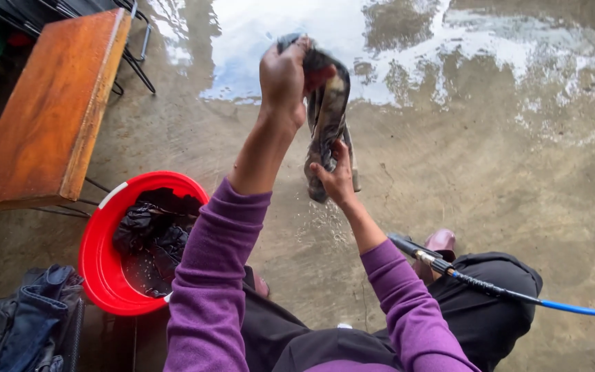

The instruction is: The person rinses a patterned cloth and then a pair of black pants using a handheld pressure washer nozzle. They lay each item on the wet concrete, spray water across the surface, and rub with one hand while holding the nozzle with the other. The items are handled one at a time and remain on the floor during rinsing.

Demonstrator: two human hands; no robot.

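A wet, twisted dark cloth (pixel 326 110) hangs over the wet concrete floor. My left hand (pixel 284 76) is raised and grips its top end. My right hand (pixel 335 179) squeezes the cloth lower down, near its bottom end. Water drops fall onto the floor below the cloth. Both arms are in purple sleeves.
A red bucket (pixel 101 255) with dark wet clothes stands at my left. A wooden bench (pixel 49 103) lies beyond it. A hose nozzle (pixel 421 256) with a blue hose (pixel 580 310) rests across my knee. Dark clothes (pixel 22 324) are piled at bottom left. A puddle (pixel 380 41) spreads ahead.
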